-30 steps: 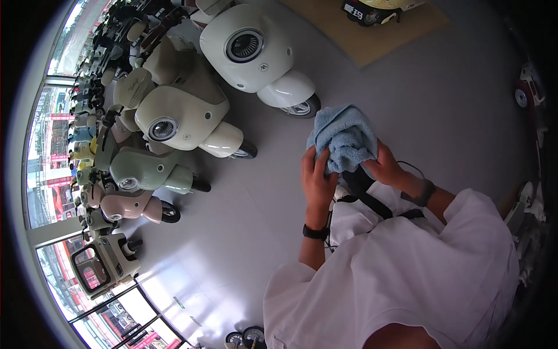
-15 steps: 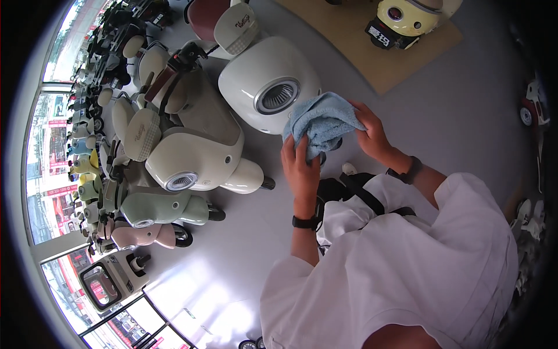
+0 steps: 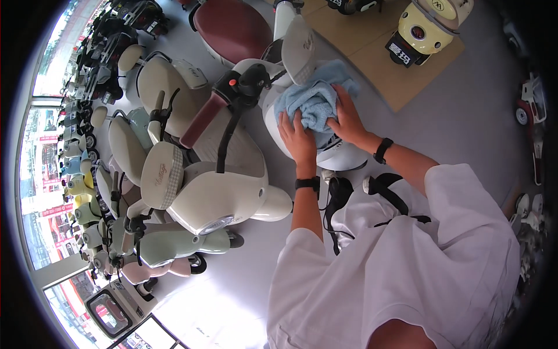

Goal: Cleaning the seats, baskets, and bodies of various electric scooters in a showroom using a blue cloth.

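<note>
A crumpled light-blue towel [image 3: 317, 100] lies bunched against the white front of a scooter [image 3: 271, 119], covering most of its round lamp area. My left hand [image 3: 297, 141] grips the towel's near left side, fingers bent into the folds. On the right side, my right hand [image 3: 347, 119] holds the cloth, with its thumb over the folds. Below the hands shows the scooter's white front fender [image 3: 343, 159]. The same scooter's dark red seat [image 3: 233, 30] and red-gripped handlebar [image 3: 203, 121] are beyond and to the left.
A cream scooter [image 3: 224, 192] stands close on my left, with a green scooter [image 3: 186, 247] and a pink one [image 3: 154, 271] past it. Far right, a yellow scooter [image 3: 423, 32] stands on a brown board [image 3: 386, 81]. Windows [image 3: 43, 192] line the left side.
The towel and both hands have come onto the white scooter's front, hiding its round lamp. My view has shifted, bringing the red seat and handlebar further into sight.
</note>
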The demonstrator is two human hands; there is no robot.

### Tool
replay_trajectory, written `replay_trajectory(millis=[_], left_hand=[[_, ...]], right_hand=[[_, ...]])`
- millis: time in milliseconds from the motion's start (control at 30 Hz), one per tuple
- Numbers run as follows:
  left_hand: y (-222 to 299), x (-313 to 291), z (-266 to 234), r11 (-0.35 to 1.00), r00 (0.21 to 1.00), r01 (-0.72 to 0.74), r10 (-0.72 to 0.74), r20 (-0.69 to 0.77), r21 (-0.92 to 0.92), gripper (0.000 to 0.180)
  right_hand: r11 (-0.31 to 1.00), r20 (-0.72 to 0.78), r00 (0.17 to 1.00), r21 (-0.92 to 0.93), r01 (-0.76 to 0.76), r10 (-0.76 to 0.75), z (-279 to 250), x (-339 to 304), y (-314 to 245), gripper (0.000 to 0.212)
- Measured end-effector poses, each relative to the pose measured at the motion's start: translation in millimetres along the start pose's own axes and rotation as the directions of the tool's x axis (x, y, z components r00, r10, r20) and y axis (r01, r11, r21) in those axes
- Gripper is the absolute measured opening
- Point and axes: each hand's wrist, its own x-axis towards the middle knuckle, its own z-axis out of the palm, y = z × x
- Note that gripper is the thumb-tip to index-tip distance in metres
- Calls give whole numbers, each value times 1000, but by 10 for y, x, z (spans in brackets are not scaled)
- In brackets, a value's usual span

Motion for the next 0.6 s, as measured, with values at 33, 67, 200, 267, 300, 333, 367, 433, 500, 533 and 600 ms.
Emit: replay_trajectory(millis=[33, 67, 200, 267, 300, 333, 367, 433, 500, 533, 600], left_hand=[[-154, -86, -21, 1000, 1000, 8, -8, 3, 11, 53], [-288, -171, -54, 999, 1000, 28, -29, 9, 24, 55], [-529, -416, -89, 896, 926, 377, -370, 76, -234, 58], [-498, -441, -74, 886, 917, 400, -388, 97, -234, 59], [-438, -435, -59, 936, 954, 298, -291, 65, -189, 59], [-343, -430, -46, 968, 978, 209, -204, 48, -140, 60], [-227, -413, -31, 989, 993, 114, -111, 30, -93, 62], [41, -318, 19, 998, 1000, 8, -7, 24, -65, 59], [319, -194, 73, 994, 989, -112, 112, 92, 1, 57], [462, -119, 124, 993, 984, -118, 115, 139, 9, 56], [653, 87, 214, 989, 975, -142, 135, 176, 28, 54]], right_hand=[[994, 59, 995, -76, 81, -76, 56, 4, -74, 68], [983, 134, 985, -132, 125, -108, 87, -7, -156, 68], [933, 364, 899, -165, 320, -244, 118, 31, -373, 74], [944, 381, 894, -127, 303, -235, 92, 59, -357, 76], [954, 388, 894, -100, 281, -223, 70, 69, -313, 77], [963, 389, 897, -72, 260, -213, 18, 72, -235, 77], [977, 320, 933, -80, 198, -163, -30, 77, -131, 77], [994, 134, 987, -61, 92, -83, -99, 90, 109, 77], [994, 139, 987, 72, -88, 77, -209, 56, 375, 76], [975, 147, 979, 145, -166, 145, -249, 48, 516, 75], [945, 147, 972, 243, -217, 186, -275, 120, 814, 70]])
